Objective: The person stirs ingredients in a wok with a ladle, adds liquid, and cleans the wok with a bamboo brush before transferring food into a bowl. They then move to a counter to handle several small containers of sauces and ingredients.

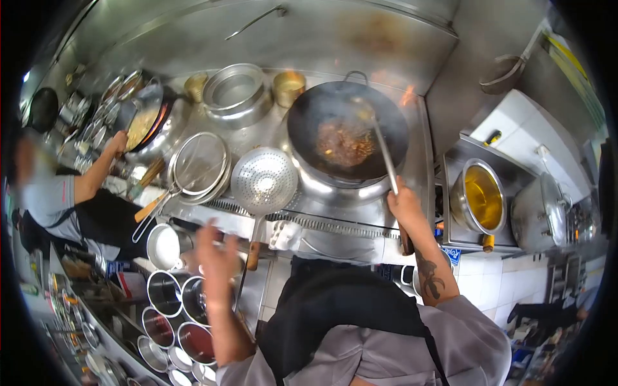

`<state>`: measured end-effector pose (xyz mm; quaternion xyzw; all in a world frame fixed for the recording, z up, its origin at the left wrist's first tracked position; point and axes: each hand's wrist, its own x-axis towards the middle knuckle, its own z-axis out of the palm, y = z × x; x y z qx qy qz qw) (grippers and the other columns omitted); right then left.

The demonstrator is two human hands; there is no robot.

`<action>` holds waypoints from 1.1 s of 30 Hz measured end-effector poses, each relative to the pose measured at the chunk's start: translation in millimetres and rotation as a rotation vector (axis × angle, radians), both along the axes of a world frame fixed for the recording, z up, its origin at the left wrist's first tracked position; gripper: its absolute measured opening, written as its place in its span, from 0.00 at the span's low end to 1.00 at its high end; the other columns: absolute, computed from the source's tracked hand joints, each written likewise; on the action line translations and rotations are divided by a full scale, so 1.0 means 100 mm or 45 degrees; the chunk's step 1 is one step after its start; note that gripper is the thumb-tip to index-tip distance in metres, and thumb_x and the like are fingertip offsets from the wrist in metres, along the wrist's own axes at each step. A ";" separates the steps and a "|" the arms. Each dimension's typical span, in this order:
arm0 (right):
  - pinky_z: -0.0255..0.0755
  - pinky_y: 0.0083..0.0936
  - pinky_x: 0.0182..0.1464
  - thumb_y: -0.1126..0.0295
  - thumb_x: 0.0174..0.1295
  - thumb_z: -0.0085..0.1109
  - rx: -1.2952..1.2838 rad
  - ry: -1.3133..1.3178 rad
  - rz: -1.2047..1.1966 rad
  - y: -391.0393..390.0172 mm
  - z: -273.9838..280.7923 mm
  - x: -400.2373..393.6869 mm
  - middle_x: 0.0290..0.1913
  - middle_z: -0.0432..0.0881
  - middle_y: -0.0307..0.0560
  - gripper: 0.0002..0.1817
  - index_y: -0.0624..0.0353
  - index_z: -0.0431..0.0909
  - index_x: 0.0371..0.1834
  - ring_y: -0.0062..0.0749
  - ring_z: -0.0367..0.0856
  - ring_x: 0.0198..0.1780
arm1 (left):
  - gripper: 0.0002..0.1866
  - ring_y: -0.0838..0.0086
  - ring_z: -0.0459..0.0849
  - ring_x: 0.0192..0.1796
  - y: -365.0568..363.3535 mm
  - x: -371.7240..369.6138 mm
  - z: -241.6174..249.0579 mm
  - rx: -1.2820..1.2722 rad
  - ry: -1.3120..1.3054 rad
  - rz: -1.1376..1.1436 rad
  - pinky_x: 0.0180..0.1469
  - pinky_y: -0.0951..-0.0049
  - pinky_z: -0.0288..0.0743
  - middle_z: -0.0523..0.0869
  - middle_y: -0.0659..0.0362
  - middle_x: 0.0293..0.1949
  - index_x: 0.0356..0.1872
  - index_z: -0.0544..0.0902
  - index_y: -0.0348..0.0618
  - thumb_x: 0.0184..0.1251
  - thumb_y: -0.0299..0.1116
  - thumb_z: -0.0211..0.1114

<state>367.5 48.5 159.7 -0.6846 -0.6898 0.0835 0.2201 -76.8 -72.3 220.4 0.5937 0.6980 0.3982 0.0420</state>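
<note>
My right hand (pixel 407 207) is closed around the long handle of a ladle (pixel 384 149). The ladle's head lies over the far side of a dark wok (pixel 307 109), partly hidden by steam. Browned, chopped food (pixel 346 143) cooks in the wok's middle. My left hand (pixel 215 248) is raised above the metal containers at the left, blurred, its fingers apart and nothing seen in them. Close by, to its right, a perforated skimmer (pixel 264 182) with a wooden handle lies across the counter edge.
Wire strainers (pixel 201 164) lie left of the skimmer, with a metal pot (pixel 235 93) behind. At right stands a pot of yellow liquid (pixel 484 196). Flames (pixel 407 96) show beyond the wok. A co-worker (pixel 67 199) holds another pan at left. Several metal containers (pixel 196 341) stand below.
</note>
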 end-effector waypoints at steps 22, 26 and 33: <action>0.63 0.16 0.14 0.74 0.65 0.52 -1.593 1.308 0.813 -0.50 0.72 -2.85 0.23 0.72 0.37 0.10 0.65 0.72 0.47 0.18 0.68 0.13 | 0.22 0.51 0.82 0.50 0.10 -3.00 -1.79 -0.922 0.360 0.531 0.55 0.61 0.77 0.82 0.39 0.46 0.42 0.81 0.34 0.47 0.39 0.70; 0.63 0.17 0.15 0.74 0.65 0.51 -1.647 1.271 0.851 -0.55 0.57 -3.09 0.23 0.72 0.37 0.08 0.66 0.71 0.44 0.18 0.69 0.13 | 0.21 0.51 0.82 0.51 0.11 -3.00 -1.85 -0.955 0.350 0.519 0.56 0.62 0.76 0.82 0.40 0.47 0.42 0.83 0.34 0.46 0.37 0.69; 0.64 0.17 0.15 0.74 0.63 0.51 -1.678 1.207 0.837 -0.57 0.46 -3.23 0.23 0.72 0.38 0.07 0.66 0.70 0.41 0.18 0.69 0.13 | 0.16 0.52 0.84 0.47 0.17 -3.02 -1.84 -0.957 0.362 0.465 0.53 0.62 0.77 0.85 0.41 0.41 0.36 0.85 0.34 0.45 0.32 0.68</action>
